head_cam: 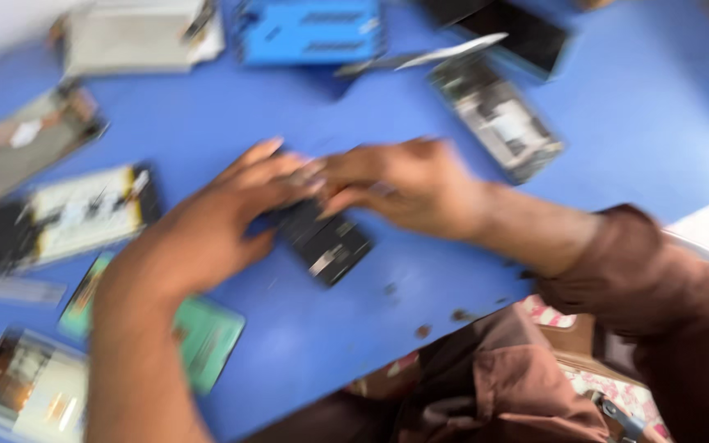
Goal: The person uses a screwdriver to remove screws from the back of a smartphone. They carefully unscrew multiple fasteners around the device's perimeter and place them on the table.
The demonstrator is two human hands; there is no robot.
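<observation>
Both hands, left (223, 215) and right (400, 184), grip a dark opened phone (323, 238) lying mid blue surface (305, 328). Frame blurred. Risk: a fingertip slip could scratch exposed parts or knock the phone toward the green case (207, 332).

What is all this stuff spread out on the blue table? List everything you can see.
Table: one, blue, under everything.
Dark phone body: one, black, centre, both hands on it.
Opened phones with bare insides: about four, dark with pale parts; left, far left edge, bottom left, upper right.
Green phone cover: one, lower left, partly under the left forearm.
Blue tray-like part: one, top centre.
Pale boxy item: one, top left, too blurred to name.
Dark screen panel: one, top right.
Thin silvery tool: one, top centre.
Left hand: on the phone body.
Right hand: brown sleeve, fingertips at the phone's top.
</observation>
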